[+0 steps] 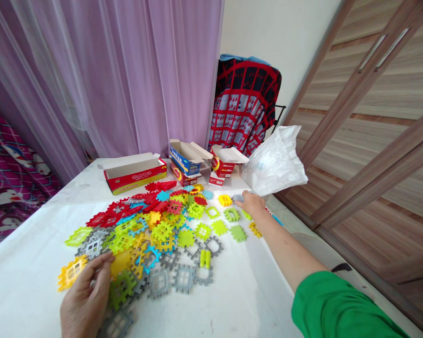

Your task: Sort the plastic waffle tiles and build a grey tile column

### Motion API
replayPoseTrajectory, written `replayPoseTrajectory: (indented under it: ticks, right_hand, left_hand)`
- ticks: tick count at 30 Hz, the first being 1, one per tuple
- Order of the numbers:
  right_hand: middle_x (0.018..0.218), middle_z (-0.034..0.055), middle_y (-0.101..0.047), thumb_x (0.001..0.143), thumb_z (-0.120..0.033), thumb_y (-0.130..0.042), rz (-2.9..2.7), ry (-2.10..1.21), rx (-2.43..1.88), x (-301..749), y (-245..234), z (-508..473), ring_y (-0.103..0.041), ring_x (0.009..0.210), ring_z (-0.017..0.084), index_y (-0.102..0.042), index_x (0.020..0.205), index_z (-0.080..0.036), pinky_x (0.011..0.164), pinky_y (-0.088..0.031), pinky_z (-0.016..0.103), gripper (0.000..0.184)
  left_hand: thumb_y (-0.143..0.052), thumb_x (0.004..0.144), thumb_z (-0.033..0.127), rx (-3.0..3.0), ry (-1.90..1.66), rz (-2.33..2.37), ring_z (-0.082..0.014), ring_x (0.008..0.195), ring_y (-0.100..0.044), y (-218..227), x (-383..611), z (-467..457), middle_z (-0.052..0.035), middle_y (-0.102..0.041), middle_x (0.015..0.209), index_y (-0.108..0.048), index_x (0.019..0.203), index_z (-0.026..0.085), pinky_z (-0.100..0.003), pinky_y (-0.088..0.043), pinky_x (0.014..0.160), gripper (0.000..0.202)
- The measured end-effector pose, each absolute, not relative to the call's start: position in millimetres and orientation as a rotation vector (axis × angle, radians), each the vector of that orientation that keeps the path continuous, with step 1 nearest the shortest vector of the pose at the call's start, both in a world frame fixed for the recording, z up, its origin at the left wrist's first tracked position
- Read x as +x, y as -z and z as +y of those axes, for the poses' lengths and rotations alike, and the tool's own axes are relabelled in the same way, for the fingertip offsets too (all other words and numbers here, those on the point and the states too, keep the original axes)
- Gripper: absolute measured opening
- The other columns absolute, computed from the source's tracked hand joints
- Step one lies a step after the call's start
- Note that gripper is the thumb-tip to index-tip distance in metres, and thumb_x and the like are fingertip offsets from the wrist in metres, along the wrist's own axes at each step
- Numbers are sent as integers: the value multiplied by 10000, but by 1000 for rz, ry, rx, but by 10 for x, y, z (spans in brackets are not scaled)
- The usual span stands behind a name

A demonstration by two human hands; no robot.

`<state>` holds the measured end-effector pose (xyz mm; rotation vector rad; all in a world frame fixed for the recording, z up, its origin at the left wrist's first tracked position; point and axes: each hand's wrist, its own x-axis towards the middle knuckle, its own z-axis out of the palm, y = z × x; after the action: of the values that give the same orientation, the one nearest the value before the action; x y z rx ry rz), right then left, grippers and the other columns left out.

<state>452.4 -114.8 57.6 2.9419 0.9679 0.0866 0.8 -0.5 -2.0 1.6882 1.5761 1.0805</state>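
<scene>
In the lower left my left hand [86,293] has its fingers bent in a pinch at the edge of a flat yellow interlocking tile [121,264]. Beside that hand lies a yellow window tile [72,272], and a green tile [122,288] is just to its right. My right hand [252,204] reaches to the far right of the table, its fingertips closed on a small grey tile [237,198]. A yellow tile stack [224,200] lies to the left of it. Between my hands spreads a heap of red, green, yellow, blue and grey tiles [162,230].
Behind the heap stand an open red box [136,174], a blue box [185,159] on a red one, and another red box [225,162]. A white plastic bag [277,162] sits at the back right corner. Wooden wardrobe doors [366,117] rise on the right.
</scene>
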Motion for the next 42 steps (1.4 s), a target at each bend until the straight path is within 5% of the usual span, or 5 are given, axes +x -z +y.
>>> replayPoseTrajectory:
  ticks: [10, 17, 25, 38, 42]
  right_hand:
    - [1078, 63, -727, 928, -424, -450, 999, -8, 2937, 4629, -748, -1461, -663, 1015, 243, -721, 1017, -277, 783, -470, 315, 321]
    - [1337, 35, -608, 802, -414, -637, 1254, 130, 2780, 4574, -708, -1669, -569, 1194, 222, -572, 1336, -312, 936, -437, 295, 547]
    - [1299, 106, -605, 765, -464, -651, 1274, 203, 2663, 4582, -682, -1595, -591, 1158, 293, -557, 1353, -271, 931, -451, 376, 626]
    - [1265, 118, -619, 794, -369, -608, 1255, 206, 2630, 4630, -565, -1547, -618, 1112, 279, -550, 1328, -247, 877, -452, 343, 550]
    - [1242, 126, -627, 790, -351, -619, 1276, 200, 2622, 4657, -539, -1542, -623, 1095, 267, -570, 1303, -234, 865, -452, 323, 529]
  left_hand:
    - [-485, 648, 575, 1659, -1027, 1598, -270, 917, -665, -79, 44, -39, -28, -750, 974, -687, 906, 273, -366, -529, 740, 446]
    - [-478, 643, 567, 1634, -1000, 1614, -284, 937, -660, -113, 55, -49, -33, -741, 978, -680, 908, 269, -398, -511, 813, 447]
    - [-471, 627, 600, 1635, -958, 1636, -267, 927, -664, -85, 30, -14, -23, -741, 1002, -689, 923, 267, -385, -509, 798, 496]
    - [-482, 652, 585, 1721, -1045, 1607, -223, 778, -676, -53, 24, -13, -3, -762, 901, -700, 892, 273, -325, -516, 645, 450]
    - [-472, 650, 594, 1716, -1035, 1608, -242, 839, -679, -51, 23, -14, -18, -760, 935, -699, 899, 265, -352, -522, 711, 471]
